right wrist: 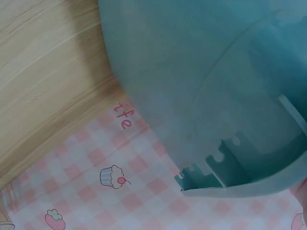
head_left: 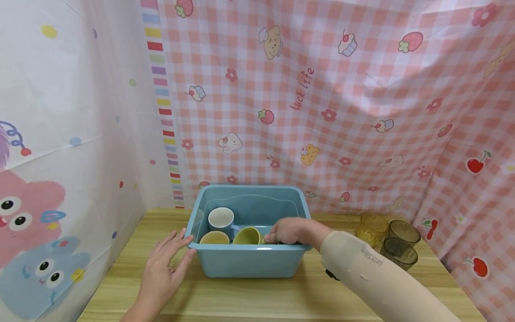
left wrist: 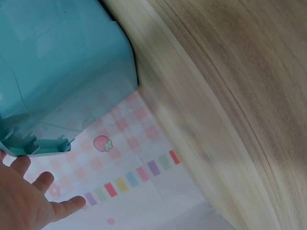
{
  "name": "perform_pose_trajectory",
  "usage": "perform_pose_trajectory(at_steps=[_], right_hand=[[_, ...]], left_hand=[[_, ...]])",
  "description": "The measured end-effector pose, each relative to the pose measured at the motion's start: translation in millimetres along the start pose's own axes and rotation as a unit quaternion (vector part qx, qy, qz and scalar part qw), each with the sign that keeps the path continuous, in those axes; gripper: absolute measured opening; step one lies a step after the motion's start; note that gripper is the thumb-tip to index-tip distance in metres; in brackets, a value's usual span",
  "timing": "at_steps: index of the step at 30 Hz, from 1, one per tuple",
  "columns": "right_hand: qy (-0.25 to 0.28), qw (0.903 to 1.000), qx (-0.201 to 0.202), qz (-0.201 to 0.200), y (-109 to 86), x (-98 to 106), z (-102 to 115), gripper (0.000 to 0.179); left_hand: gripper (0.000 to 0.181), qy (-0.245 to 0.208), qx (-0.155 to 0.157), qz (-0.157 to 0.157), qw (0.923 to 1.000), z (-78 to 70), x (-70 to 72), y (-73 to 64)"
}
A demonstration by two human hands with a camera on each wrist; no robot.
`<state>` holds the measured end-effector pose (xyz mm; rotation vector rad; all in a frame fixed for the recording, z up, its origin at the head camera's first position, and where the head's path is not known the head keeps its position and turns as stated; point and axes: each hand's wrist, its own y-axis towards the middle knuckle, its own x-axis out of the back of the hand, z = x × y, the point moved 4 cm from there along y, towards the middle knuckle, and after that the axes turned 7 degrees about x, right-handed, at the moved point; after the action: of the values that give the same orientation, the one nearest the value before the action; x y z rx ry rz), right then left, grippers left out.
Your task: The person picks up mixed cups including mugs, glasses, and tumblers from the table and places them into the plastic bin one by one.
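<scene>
Yellow-green mug [head_left: 247,236] sits tilted inside the blue plastic bin [head_left: 251,264], near its front wall; my right hand [head_left: 290,230] seems to pinch the mug's handle side, likely for control. My left hand [head_left: 166,259], fingers spread, touches the bin's left rim, probably steadying it.

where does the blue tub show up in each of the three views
Head: blue tub at lower centre, standing on the table.
Left wrist: blue tub at upper left, partly cut off.
Right wrist: blue tub across the upper right, partly cut off.
Shared landmark: the pink checked cloth.
</scene>
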<state>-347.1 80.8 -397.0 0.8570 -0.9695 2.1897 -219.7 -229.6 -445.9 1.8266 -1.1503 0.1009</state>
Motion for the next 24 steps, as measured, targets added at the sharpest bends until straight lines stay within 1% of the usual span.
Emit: perform_pose_trajectory(at_steps=[3,9,13,15,18,21,24], right_hand=[[0.001,1.0,-0.002,0.009,0.8,0.0,-0.6,0.03],[0.03,0.9992,-0.013,0.02,1.8,0.0,-3.3,0.03],[0.025,0.9992,-0.013,0.026,2.6,0.0,-3.2,0.033],[0.009,0.9995,-0.013,0.028,2.4,0.2,-2.5,0.033],[-0.031,0.9991,-0.009,0.027,3.1,1.1,-1.4,0.035],[-0.074,0.9968,-0.006,0.031,4.2,1.9,-0.1,0.037],[-0.102,0.9942,-0.005,0.034,4.9,2.6,0.3,0.036]], left_hand=[[0.039,-0.002,-0.002,-0.001,1.0,0.3,-0.3,-0.2],[0.039,-0.003,0.003,0.001,1.0,2.2,-0.8,0.5],[0.039,-0.004,0.0,-0.001,1.0,2.0,-0.5,1.2],[0.04,-0.005,-0.005,-0.004,1.0,1.0,-0.3,1.2],[0.04,-0.004,-0.01,-0.008,0.9999,0.5,-0.5,1.2],[0.04,-0.002,-0.007,-0.007,1.0,1.2,-0.7,1.0],[0.039,0.001,0.001,-0.001,1.0,2.2,-0.9,0.6]])
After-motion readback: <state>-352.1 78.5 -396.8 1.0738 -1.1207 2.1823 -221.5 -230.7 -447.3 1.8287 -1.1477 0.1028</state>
